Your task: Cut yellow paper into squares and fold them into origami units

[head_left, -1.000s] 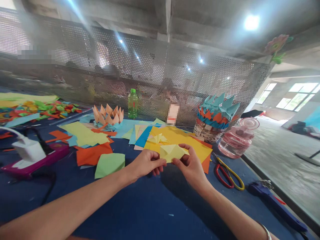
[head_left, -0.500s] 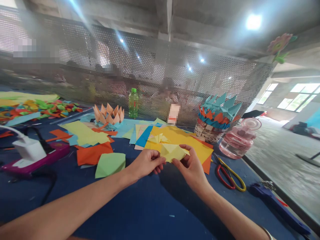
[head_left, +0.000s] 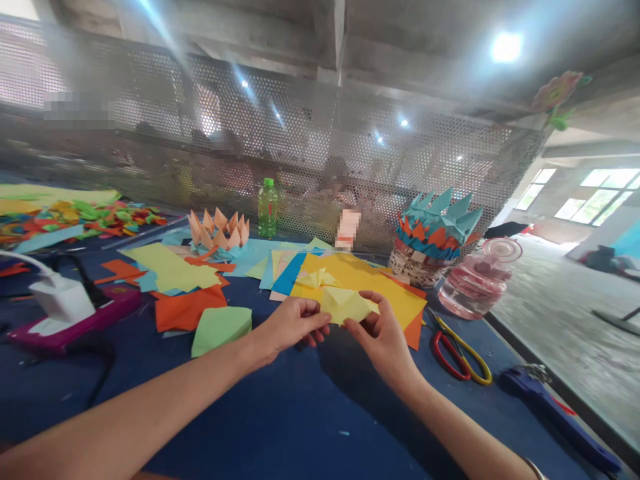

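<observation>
A folded piece of pale yellow paper [head_left: 345, 305] is held up between my two hands, just above the dark blue table. My left hand [head_left: 296, 325] pinches its left corner between thumb and fingers. At the paper's right side, my right hand [head_left: 384, 331] grips with the thumb at the lower edge and the index finger along the top. Right behind lies a pale yellow folded paper shape [head_left: 319, 278], resting on a stack of yellow sheets [head_left: 385, 283]. A light green sheet [head_left: 220, 328] is near my left forearm.
Red-and-yellow-handled scissors [head_left: 463, 350] and a blue-handled tool [head_left: 560, 413] lie at the right. Behind them stand a pink water bottle [head_left: 473, 283] and a basket of folded paper [head_left: 417, 267]. A peach paper ring [head_left: 220, 232], green bottle [head_left: 268, 208] and purple power strip [head_left: 75, 320] sit leftward.
Both hands stay almost where they were, still gripping the pale yellow paper. The view has shifted very slightly.
</observation>
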### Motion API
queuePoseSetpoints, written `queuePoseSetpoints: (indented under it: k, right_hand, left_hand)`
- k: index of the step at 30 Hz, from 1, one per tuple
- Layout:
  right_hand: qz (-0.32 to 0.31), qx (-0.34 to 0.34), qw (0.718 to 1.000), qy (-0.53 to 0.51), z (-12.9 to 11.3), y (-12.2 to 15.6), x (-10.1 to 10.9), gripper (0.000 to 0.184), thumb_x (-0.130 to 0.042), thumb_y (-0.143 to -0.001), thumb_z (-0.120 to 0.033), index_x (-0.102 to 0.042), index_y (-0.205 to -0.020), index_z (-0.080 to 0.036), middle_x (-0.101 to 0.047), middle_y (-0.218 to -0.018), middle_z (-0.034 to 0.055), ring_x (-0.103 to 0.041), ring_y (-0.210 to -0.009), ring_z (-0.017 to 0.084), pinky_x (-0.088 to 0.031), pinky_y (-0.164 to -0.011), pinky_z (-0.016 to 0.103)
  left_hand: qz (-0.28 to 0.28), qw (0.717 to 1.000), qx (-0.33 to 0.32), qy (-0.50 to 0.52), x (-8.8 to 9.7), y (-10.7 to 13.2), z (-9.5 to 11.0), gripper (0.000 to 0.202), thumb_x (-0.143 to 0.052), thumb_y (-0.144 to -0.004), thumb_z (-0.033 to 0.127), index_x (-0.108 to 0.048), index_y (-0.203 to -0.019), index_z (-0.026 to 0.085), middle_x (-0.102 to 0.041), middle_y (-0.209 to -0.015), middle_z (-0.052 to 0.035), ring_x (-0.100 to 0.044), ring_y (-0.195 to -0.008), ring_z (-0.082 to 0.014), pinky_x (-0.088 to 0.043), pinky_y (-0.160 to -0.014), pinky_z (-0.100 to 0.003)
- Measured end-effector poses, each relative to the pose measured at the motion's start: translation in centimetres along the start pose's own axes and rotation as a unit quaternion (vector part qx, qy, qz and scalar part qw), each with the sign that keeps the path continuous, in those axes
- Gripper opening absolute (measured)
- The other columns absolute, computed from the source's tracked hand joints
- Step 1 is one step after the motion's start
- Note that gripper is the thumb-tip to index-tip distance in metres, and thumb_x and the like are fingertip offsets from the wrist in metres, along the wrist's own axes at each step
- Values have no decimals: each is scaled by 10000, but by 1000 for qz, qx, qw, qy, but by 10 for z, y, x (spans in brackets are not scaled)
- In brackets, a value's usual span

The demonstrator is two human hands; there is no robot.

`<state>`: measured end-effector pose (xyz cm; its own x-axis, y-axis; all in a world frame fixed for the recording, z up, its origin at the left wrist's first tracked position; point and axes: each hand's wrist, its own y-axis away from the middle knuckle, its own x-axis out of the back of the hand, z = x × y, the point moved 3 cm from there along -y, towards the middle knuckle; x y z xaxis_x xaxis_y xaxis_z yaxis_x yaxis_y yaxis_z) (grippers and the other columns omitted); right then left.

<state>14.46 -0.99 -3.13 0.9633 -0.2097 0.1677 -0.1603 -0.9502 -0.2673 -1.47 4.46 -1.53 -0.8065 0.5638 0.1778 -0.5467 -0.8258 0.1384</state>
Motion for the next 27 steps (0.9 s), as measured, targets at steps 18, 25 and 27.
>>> queuePoseSetpoints:
  k: [18, 25, 27]
  right_hand:
    - [51, 312, 908, 275, -17, -1, 19, 357, -516, -786, -44, -689, -980, -289, -532, -1081, 67, -526, -1007, 220, -485, -801, 382]
    - [-18, 427, 829, 362, -33, 11, 9, 270, -562, -847, -102, -712, -970, -289, -653, -1080, 60, -541, -1057, 224, -479, -877, 391]
    - [-29, 428, 825, 368, -32, 12, 7, 244, -567, -855, -112, -706, -974, -273, -670, -1091, 57, -537, -1073, 222, -476, -885, 383]
  left_hand:
    - [-15, 980, 57, 188, 11, -4, -2, 128, -683, -716, 242, -624, -683, 133, -685, -656, -40, -624, -624, -118, -487, -613, -227]
    - [4, 972, 37, 230, 9, -4, -1, 119, -702, -717, 228, -624, -708, 139, -662, -670, 8, -607, -595, -90, -499, -661, -236]
    - [2, 969, 37, 244, 6, -3, 0, 99, -686, -739, 202, -612, -719, 139, -656, -669, 13, -610, -597, -87, -504, -664, -235]
